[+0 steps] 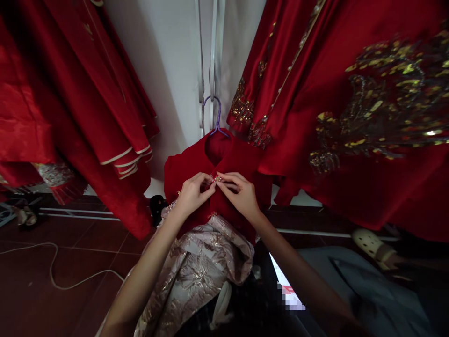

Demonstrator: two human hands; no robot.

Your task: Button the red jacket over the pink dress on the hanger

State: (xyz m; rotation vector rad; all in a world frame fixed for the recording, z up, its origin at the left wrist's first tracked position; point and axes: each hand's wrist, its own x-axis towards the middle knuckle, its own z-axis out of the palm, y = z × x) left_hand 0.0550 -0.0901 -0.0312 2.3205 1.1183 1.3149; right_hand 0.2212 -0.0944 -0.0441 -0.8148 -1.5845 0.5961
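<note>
A dark red jacket [189,168] hangs on a purple hanger [218,117] against a white wall, straight ahead. My left hand [192,193] and my right hand [239,193] meet at its chest, just below the collar. Both pinch a small gold fastening [217,179] between fingertips, the fingers curled and closed. A pale gold brocade garment [203,271] lies draped over my left forearm, below the jacket.
Red robes with pale trim [87,103] hang on the left. A red gown with gold embroidery [368,107] hangs on the right. A white cable [52,271] trails over the dark tiled floor. A pale shoe [372,243] rests at lower right.
</note>
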